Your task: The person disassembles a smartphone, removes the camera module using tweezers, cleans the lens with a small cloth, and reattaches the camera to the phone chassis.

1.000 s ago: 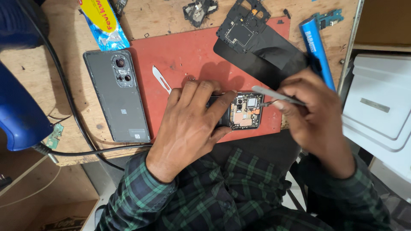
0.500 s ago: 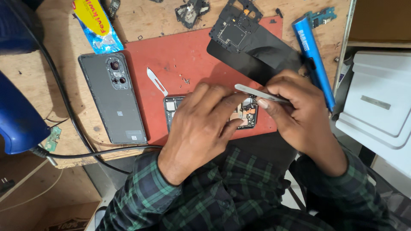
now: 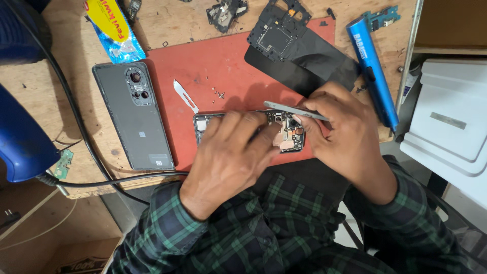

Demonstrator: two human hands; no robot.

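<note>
An opened phone (image 3: 289, 133) lies on the red work mat (image 3: 223, 71), its inner boards exposed at the right end. My left hand (image 3: 231, 152) lies flat over most of it and holds it down. Grey metal tweezers (image 3: 291, 108) are pinched in my right hand (image 3: 342, 133), their length pointing left just above the phone's camera end. Both sleeves are dark green plaid.
A grey phone back cover (image 3: 134, 114) lies left of the mat. A small blade (image 3: 183, 94) and tiny screws (image 3: 219, 94) rest on the mat. A black frame part (image 3: 279, 35), a dark panel (image 3: 314, 68), a blue electric screwdriver (image 3: 373, 63), a blue-and-yellow packet (image 3: 109, 25) and a black cable (image 3: 76, 122) surround it.
The view shifted, so the bench appears lower and further right. My left hand slid right, baring the phone's left end. The tweezers stay in my right hand.
</note>
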